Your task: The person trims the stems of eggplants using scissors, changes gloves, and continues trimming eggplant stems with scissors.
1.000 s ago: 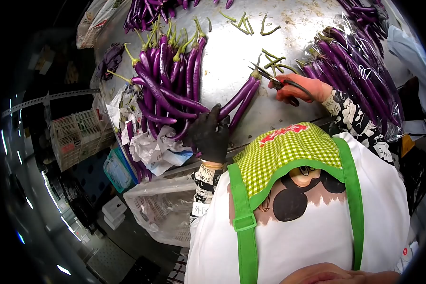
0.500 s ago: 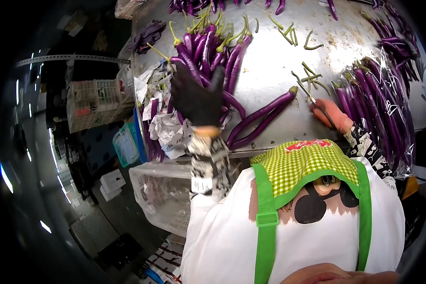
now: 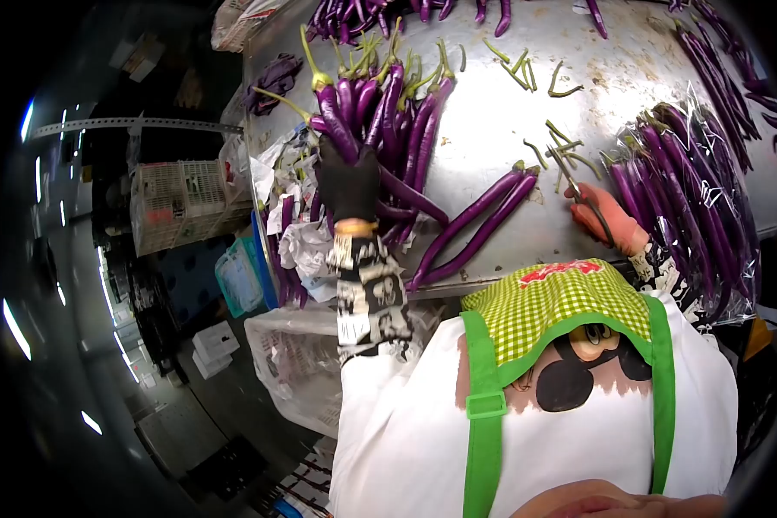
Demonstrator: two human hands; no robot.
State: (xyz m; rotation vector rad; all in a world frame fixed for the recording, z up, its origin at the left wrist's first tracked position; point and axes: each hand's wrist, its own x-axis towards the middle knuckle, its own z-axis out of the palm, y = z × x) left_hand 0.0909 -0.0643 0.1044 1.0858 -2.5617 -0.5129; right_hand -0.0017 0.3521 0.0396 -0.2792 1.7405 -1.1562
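Observation:
My left hand (image 3: 349,180), in a black glove, is wrapped round an eggplant (image 3: 335,123) at the front of a pile of long purple eggplants (image 3: 423,142) with green stems. My right hand (image 3: 600,216), in an orange glove, holds dark scissors (image 3: 574,183), their blades pointing up toward several cut green stems (image 3: 561,138). Between my hands, two trimmed eggplants (image 3: 483,226) lie side by side on the metal table (image 3: 492,104). Beyond my right hand lies a bundle of eggplants in clear plastic (image 3: 682,194).
Crumpled paper (image 3: 306,246) lies left of the pile, with a dark purple glove or cloth (image 3: 274,82) behind it. A plastic-lined crate (image 3: 293,371) stands below the table edge. More eggplants lie at the far edge (image 3: 350,19) and far right (image 3: 716,86).
My left hand has left the two eggplants and moved onto the pile, closing round one. The scissors have drawn back from the eggplant tops, and a cut stem lies near them. The view has shifted.

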